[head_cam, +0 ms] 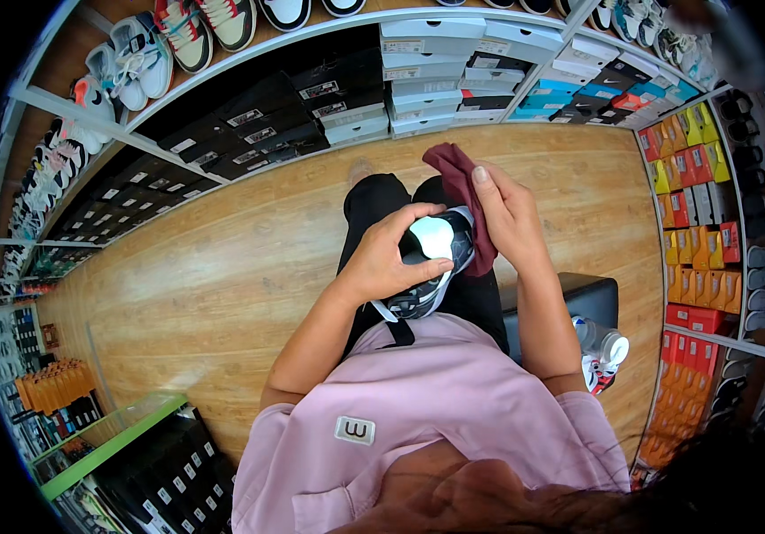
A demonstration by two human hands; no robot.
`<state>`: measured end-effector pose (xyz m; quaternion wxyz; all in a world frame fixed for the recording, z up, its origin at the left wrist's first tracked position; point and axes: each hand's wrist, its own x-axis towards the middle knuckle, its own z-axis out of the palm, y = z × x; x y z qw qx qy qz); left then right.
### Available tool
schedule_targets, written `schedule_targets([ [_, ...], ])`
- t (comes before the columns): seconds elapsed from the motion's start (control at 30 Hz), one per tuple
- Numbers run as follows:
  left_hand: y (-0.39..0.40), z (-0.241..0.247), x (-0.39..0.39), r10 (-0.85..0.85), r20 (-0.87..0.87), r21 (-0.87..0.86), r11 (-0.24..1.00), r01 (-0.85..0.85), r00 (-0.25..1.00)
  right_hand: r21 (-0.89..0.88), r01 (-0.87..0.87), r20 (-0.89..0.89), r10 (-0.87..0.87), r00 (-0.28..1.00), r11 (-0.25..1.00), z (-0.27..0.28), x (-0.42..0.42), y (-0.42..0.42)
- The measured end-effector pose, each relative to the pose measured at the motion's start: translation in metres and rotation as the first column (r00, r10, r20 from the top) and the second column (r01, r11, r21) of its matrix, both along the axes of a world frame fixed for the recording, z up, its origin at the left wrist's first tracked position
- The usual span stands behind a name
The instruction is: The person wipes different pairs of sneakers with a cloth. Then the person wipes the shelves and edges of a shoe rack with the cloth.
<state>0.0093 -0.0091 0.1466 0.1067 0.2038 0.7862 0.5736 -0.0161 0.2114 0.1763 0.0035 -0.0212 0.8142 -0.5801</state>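
Observation:
A black-and-grey sneaker (416, 302) with pale trim rests on my lap. My left hand (389, 253) grips it around the collar, thumb and fingers spread over the opening. Inside the opening a bright white patch (432, 237) shows; whether it is the lining or an insert I cannot tell. In my right hand (506, 207) is a maroon cloth (473, 213), pinched under the thumb. The cloth hangs along the far right side of the sneaker and seems to touch it. The sneaker's underside is hidden.
To my right stands a black padded bench (563, 294), with a clear white-capped bottle (603, 344) and a red-and-white shoe (597, 377) beside it. Stacked shoeboxes (422, 87) and display shoes line shelves ahead. Orange boxes (696, 247) fill the right shelf; a green-edged glass counter (115, 440) is left.

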Motion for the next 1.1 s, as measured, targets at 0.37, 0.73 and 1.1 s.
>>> schedule_targets([
  [0.37, 0.001, -0.011, 0.007, 0.010, -0.093, -0.057, 0.998, -0.016, 0.996, 0.007, -0.123, -0.052, 0.124, 0.991, 0.992, -0.015, 0.008, -0.019],
  [0.73, -0.021, -0.006, 0.022, -0.041, -0.052, 0.108, 0.993, 0.046, 0.998, -0.654, 0.193, 0.223, -0.058, 0.973, 0.731, -0.040, 0.013, 0.001],
  [1.1, -0.058, -0.036, 0.046, 0.320, 0.158, 0.449, 0.819, -0.356, 0.934, -0.151, 0.044, 0.118, -0.026, 0.993, 0.988, -0.127, 0.054, 0.014],
])
